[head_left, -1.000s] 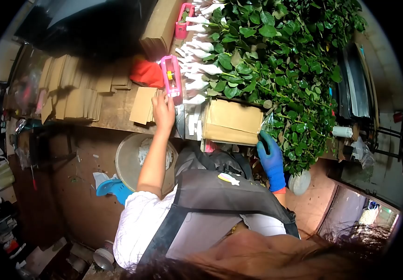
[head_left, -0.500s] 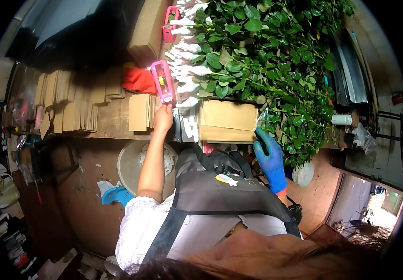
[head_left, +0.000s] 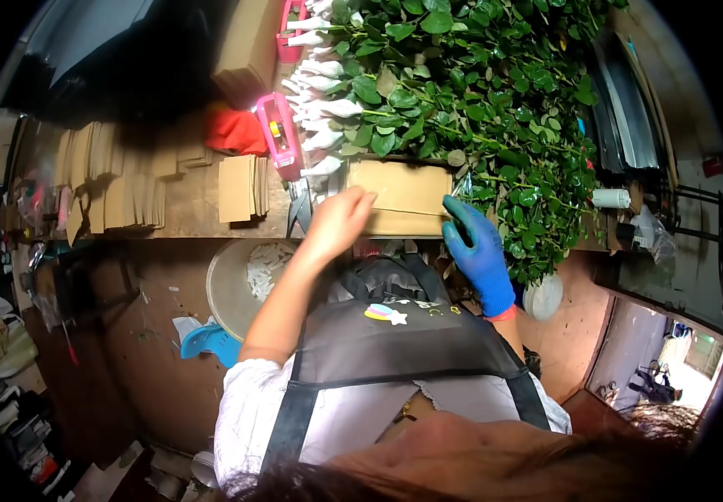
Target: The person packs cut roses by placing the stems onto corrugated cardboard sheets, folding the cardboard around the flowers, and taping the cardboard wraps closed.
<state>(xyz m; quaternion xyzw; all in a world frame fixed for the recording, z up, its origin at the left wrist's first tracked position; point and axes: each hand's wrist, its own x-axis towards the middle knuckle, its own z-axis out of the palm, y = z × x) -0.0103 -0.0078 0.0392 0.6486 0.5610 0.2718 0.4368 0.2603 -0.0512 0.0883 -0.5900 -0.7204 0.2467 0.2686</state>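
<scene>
A folded brown cardboard wrap (head_left: 407, 188) lies at the table's front edge. My bare left hand (head_left: 340, 222) is at its left part, fingertips pinched together on the surface; whatever is between them is too small to make out. My right hand (head_left: 477, 247), in a blue and green glove, grips the wrap's right end, with fingertips and thumb on its edge. Clear film (head_left: 463, 186) shows beside that glove. A pink tape dispenser (head_left: 279, 134) stands left of the wrap, and scissors (head_left: 298, 205) lie below it.
Leafy green stems (head_left: 478, 100) with white netted heads (head_left: 324, 109) cover the table's right side. Stacked cardboard pieces (head_left: 242, 188) and a red cloth (head_left: 236, 134) are to the left. A round bin (head_left: 227, 289) with white scraps stands under the front edge.
My left hand has left the pink tape dispenser and moved right onto the cardboard wrap. My right hand stays at the wrap's right end. The view has shifted slightly.
</scene>
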